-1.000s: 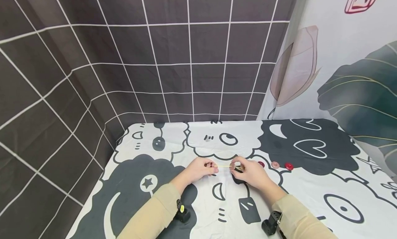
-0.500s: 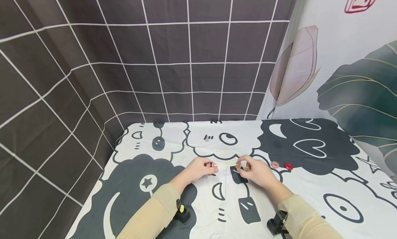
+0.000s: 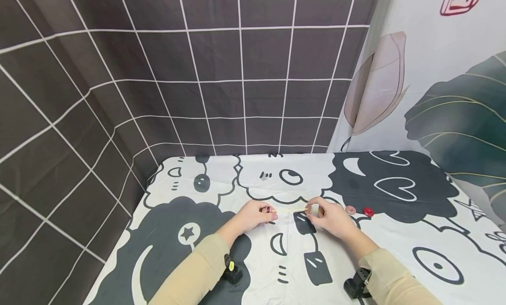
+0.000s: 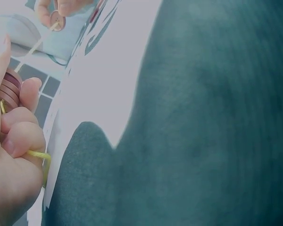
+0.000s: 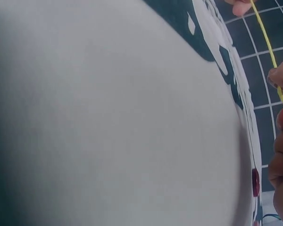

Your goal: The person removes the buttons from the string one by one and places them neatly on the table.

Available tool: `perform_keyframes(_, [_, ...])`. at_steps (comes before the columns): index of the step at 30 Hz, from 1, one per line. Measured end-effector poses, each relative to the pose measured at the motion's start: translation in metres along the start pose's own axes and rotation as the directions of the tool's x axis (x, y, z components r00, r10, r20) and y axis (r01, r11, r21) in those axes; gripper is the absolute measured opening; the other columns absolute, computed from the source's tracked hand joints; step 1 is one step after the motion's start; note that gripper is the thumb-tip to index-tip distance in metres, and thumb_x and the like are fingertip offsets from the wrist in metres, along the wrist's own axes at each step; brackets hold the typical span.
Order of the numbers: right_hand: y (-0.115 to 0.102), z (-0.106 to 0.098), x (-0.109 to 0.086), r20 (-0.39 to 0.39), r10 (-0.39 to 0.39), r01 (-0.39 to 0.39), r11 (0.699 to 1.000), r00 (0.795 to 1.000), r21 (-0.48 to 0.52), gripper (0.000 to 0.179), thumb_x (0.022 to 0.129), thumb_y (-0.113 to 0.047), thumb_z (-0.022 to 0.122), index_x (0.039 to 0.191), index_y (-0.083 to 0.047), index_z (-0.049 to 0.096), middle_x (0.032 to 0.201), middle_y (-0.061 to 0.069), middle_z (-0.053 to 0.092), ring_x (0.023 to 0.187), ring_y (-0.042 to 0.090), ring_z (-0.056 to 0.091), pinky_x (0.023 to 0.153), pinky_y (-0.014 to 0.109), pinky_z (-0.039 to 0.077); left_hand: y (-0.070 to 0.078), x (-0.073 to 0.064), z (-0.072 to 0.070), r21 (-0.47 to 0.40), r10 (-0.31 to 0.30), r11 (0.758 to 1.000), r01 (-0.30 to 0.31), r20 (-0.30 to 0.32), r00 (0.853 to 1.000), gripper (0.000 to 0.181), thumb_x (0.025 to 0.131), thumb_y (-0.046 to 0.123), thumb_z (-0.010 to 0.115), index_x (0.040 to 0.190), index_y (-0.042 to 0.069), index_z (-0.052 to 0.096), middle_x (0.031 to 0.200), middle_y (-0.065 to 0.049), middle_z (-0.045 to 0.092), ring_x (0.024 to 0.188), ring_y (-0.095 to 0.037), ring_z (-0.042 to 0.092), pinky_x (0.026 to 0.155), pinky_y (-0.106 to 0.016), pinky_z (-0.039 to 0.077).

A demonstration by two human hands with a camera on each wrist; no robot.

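Note:
My left hand (image 3: pixel 252 217) grips a stack of round reddish buttons (image 4: pixel 10 89) threaded on a yellow cord (image 5: pixel 264 33). The cord's tail comes out below the curled fingers in the left wrist view. To the right, my right hand (image 3: pixel 334 220) pinches one pinkish-brown button (image 4: pixel 57 21) between thumb and fingertips, with the cord running to it. Between the two hands the cord stretches straight, over the white cloth. Just right of the right hand lie a pink button (image 3: pixel 350 210) and a red button (image 3: pixel 368 212).
A cloth (image 3: pixel 292 270) printed with black and white cartoon shapes covers the table. Behind it hangs a dark curtain (image 3: pixel 221 98) with a white grid. At the right is a white curtain (image 3: pixel 423 67) with leaf prints.
My right hand has moved to the right, and the span of cord between the hands has grown. A dark red button beside it is now out of sight. The left hand has stayed put.

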State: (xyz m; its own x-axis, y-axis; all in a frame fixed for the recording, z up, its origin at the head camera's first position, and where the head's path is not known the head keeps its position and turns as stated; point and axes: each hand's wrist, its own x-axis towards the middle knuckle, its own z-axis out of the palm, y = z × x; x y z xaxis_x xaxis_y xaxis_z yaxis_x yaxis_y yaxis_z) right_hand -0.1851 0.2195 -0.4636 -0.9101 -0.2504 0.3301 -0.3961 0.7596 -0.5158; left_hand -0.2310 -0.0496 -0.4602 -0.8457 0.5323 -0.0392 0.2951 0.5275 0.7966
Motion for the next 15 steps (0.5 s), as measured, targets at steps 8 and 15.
perform_keyframes(8, [0.0062,-0.005,-0.0016,0.011,0.025,-0.025,0.999,1.0,0.028,0.023,0.079,-0.016,0.072,0.098,-0.022,0.06,0.058,-0.013,0.042,0.049,0.002,0.038,0.046,0.023,0.032,0.0,-0.0004,0.0,-0.002,0.009,1.0,-0.009,-0.008,1.0,0.021,0.083,0.036,0.07,0.092,0.016,0.071,0.062,0.008,0.061,0.057,-0.009,0.052,0.056,-0.024,0.039])
perform_keyframes(15, [0.0087,-0.0094,-0.0049,-0.029,0.041,-0.042,0.999,0.999,-0.03,0.023,0.076,-0.018,0.073,0.095,-0.022,0.06,0.057,-0.015,0.041,0.048,0.003,0.037,0.053,0.03,0.026,-0.0001,-0.0003,-0.0001,-0.004,0.012,1.0,-0.012,-0.006,1.0,0.022,0.082,0.036,0.07,0.092,0.016,0.071,0.063,0.008,0.061,0.057,-0.008,0.052,0.055,-0.024,0.039])
